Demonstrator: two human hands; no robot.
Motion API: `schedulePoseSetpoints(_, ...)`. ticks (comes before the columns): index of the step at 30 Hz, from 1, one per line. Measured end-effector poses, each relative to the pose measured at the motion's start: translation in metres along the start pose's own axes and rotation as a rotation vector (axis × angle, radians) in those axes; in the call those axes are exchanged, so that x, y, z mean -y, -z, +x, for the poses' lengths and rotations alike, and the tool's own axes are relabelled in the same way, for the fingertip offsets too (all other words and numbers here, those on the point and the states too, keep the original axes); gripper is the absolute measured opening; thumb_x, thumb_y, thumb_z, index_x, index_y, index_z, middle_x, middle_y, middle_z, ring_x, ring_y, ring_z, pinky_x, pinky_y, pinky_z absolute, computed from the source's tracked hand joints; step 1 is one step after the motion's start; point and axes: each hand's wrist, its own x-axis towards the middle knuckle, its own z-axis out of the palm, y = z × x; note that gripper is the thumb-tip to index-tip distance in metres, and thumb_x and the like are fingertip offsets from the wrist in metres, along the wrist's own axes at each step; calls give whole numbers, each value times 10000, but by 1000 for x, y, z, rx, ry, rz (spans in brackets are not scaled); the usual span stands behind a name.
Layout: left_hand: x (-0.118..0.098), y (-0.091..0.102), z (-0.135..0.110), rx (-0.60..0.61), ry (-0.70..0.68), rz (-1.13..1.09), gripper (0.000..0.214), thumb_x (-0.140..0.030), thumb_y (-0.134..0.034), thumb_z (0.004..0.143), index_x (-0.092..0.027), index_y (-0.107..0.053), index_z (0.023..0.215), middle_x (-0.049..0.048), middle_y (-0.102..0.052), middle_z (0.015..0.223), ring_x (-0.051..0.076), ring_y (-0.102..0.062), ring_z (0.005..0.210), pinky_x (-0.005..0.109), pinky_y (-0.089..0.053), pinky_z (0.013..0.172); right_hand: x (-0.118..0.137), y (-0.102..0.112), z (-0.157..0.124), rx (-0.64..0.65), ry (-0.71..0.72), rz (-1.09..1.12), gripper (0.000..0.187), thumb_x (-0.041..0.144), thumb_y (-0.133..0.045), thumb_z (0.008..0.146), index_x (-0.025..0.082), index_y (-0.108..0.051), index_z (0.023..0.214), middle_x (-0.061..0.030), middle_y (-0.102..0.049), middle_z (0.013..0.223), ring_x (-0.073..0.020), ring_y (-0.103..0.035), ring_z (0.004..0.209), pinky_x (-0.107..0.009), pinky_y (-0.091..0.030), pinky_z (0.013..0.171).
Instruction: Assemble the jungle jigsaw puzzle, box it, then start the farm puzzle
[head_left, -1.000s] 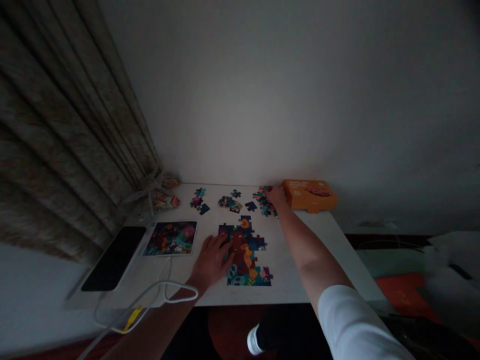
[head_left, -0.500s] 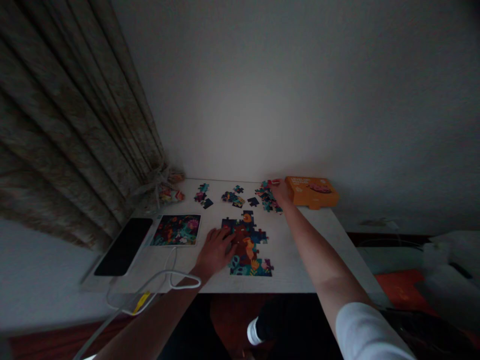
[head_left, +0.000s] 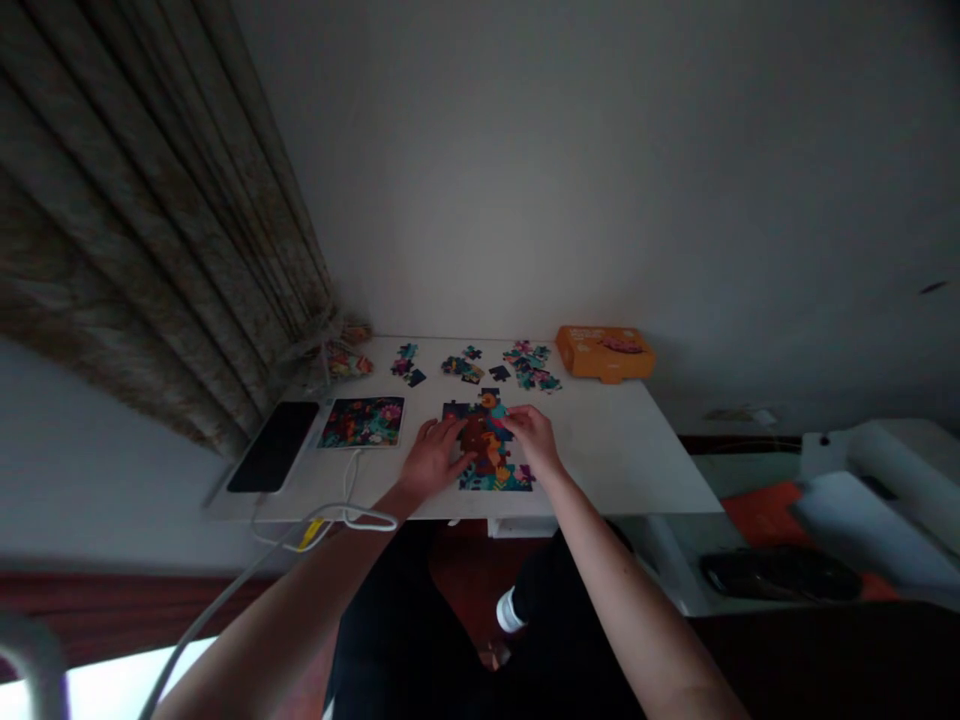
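Partly joined near the desk's (head_left: 630,450) front edge, the puzzle (head_left: 486,448) has an uneven right side, the left hand (head_left: 431,458) spread at its left, the right hand (head_left: 531,432) seemingly pinching a piece (head_left: 498,411) above it, with other pieces (head_left: 529,366) left unjoined behind.

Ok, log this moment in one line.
left hand: assembled puzzle, left side | right hand: holding piece, upper right | loose pieces: beyond
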Motion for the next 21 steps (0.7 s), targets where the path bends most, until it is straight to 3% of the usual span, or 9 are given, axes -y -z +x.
schedulePoseSetpoints(4, -2, 4, -1, -29, -3, -25, 621, -516, -661, 940, -193, -509, 1448, 164, -659, 1357, 327, -617, 1250, 512, -465, 1094, -1, -13, -24, 37, -65, 27, 424, 520, -846, 629, 232, -601, 821, -12, -725, 736, -216, -705, 721, -306, -528, 634)
schedulePoseSetpoints(11, 0, 1, -2, -44, 8, -29, 618, -493, -684, 932, -176, -516, 1435, 192, -638, 1382, 343, -602, 1285, 501, -472, 1083, 2, -31, -36, 160, -139, 126, 567, 431, -839, 603, 289, -581, 1087, 52, -687, 759, -209, -714, 638, -343, -591, 618)
schedulePoseSetpoints(15, 1, 1, -3, -43, 7, -38, 596, -481, -682, 936, -188, -529, 1432, 179, -652, 1366, 337, -606, 1277, 501, -479, 1075, -1, -36, -38, 123, -123, 45, 427, 530, -794, 643, 265, -649, 945, -12, -733, 799, -238, -723, 723, -353, -586, 631)
schedulePoseSetpoints(21, -1, 3, -3, -61, 7, -34, 594, -514, -686, 928, -166, -569, 1395, 176, -670, 1319, 325, -623, 1235, 479, -484, 1067, -5, -39, -37, 42, -151, -1, 386, 552, -824, 611, 237, -666, 767, -16, -724, 677, -215, -684, 664, -290, -499, 566)
